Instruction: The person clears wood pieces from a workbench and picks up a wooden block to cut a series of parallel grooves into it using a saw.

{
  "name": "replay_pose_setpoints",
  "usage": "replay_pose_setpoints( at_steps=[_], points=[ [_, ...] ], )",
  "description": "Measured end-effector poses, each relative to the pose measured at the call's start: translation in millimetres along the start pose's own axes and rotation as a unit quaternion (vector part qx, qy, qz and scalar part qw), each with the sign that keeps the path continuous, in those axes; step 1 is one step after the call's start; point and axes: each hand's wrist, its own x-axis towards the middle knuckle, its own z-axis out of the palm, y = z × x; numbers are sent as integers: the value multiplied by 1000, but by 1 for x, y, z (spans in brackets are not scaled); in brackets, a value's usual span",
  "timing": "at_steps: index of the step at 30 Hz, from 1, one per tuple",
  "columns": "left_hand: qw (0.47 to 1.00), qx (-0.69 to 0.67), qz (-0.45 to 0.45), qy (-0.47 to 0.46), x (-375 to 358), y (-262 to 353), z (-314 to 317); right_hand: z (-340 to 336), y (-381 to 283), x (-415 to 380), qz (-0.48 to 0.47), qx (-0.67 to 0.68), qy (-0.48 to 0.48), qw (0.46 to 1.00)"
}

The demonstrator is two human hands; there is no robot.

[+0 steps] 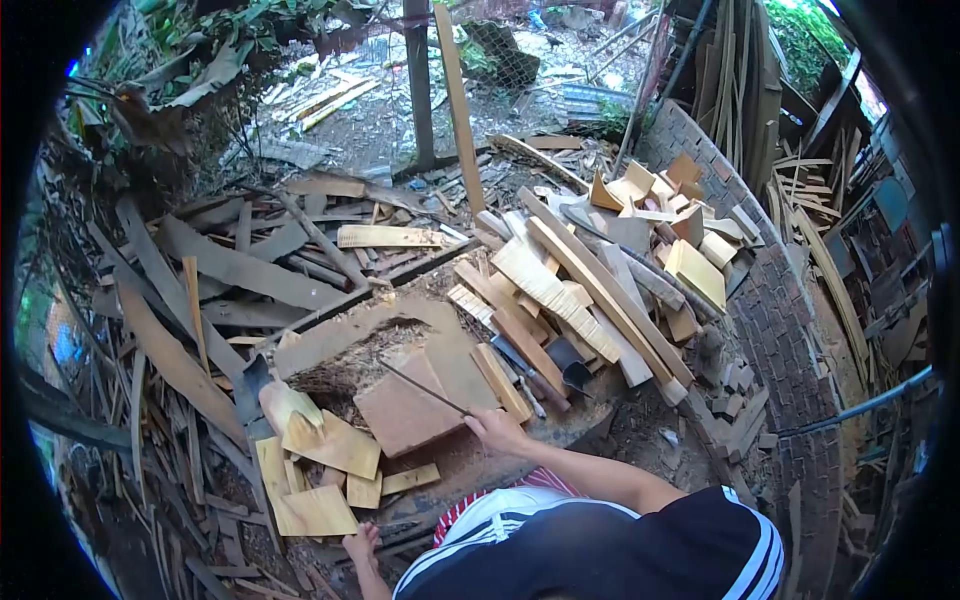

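Observation:
My right hand (497, 430) is closed round the near end of a long, thin, dark rod-like tool (422, 387). The tool points away to the left, over a broad reddish-brown block (405, 405). Low in the view, my left hand (362, 543) has its fingers curled in beside the corner of a pale yellow wood piece (316, 512); what it holds, if anything, is hidden. Just above lie more yellow offcuts, among them a wide flat board (335, 446) and a short strip (411, 479). A small dark pointed thing (400, 527) lies right of my left hand.
Planks and offcuts (555, 290) are heaped beyond my right hand, with cut blocks (697, 270) behind them. Bark slabs (245, 265) cover the left side. A low brick wall (790, 320) curves along the right. A post (418, 90) and a leaning plank (460, 110) stand ahead.

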Motion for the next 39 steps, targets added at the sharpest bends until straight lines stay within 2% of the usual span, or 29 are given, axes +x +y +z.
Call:
replay_pose_setpoints(
  at_steps=[5, 7, 8, 10, 17, 22, 24, 27, 28, 30, 35, 39],
  points=[
    [999, 42, 18, 3, 7, -5, 1, 4, -10, 5, -34, -36, 29, 998],
    [999, 45, 29, 1, 8, -5, -2, 0, -22, 5, 28, 1, -39, 999],
    [998, 49, 31, 2, 6, -2, -3, 4, -21, 5, 29, 5, -37, 999],
    [997, 67, 24, -14, -3, 5, 1, 10, -19, 5, -35, -64, -4, 997],
    [1000, 18, 15, -3, 11, 9, 18, 11, -20, 12, -61, -75, -30, 995],
    [1000, 2, 24, -4, -15, 32, 23, 8, -10, 24, -141, -69, 25, 987],
    [999, 27, 21, -3, -1, 24, 15, 5, -8, 28, -138, -60, 23, 988],
    [999, 20, 39, -30, 15, 14, 3, 5, -1, 30, -136, -137, -19, 981],
    [998, 35, 38, -30, 9, 17, 2, 3, -1, 26, -125, -128, -17, 984],
    [1000, 12, 24, -9, 0, 24, 7, -3, 0, 18, -190, -149, 54, 969],
    [999, 39, -24, 3, -7, 24, 10, -18, 13, 10, -194, -163, 43, 966],
    [997, 56, -38, 32, -18, 23, 20, -30, 47, 6, -218, -148, 100, 959]
  ],
)
